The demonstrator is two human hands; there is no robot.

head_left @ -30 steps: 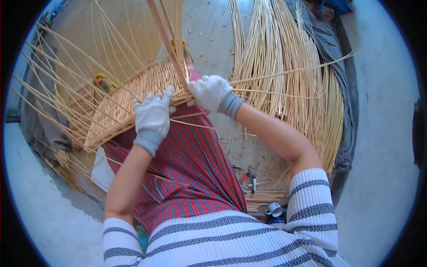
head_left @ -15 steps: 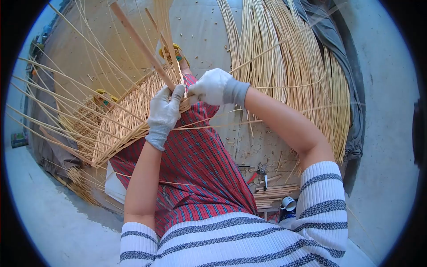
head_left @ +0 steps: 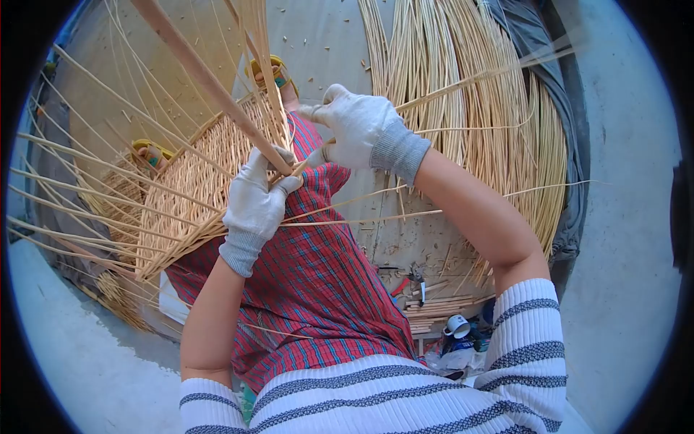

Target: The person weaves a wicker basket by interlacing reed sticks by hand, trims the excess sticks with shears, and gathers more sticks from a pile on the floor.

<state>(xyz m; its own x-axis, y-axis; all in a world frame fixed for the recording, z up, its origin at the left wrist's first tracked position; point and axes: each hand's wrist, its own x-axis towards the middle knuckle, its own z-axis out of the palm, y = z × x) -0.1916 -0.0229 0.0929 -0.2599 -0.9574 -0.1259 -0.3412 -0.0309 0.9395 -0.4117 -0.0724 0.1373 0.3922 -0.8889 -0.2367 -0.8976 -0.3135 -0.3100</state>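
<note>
A half-woven wicker basket [head_left: 191, 170] lies across my lap, with long loose rods fanning out to the left. My gloved left hand [head_left: 254, 194] is closed on its near corner, at the foot of a thick wooden stick [head_left: 217, 90] that slants up and left. Just right of that corner is my gloved right hand [head_left: 358, 130], thumb and forefinger spread apart. A wicker strand [head_left: 477, 83] runs from behind this hand to the upper right, apparently held in its other fingers, which are hidden. Thin upright strands [head_left: 273, 87] rise from the corner between the hands.
A big bundle of wicker rods [head_left: 463, 101] lies at the right on a dark cloth [head_left: 560, 145]. Pliers [head_left: 421, 282], short cut sticks [head_left: 437, 311] and a white mug [head_left: 457, 325] sit low on the right. A red plaid cloth [head_left: 311, 275] covers my lap. Scraps litter the floor.
My right hand has moved slightly right, away from the corner, and its thumb and forefinger have spread. The basket, thick stick and left hand have shifted a little left and down.
</note>
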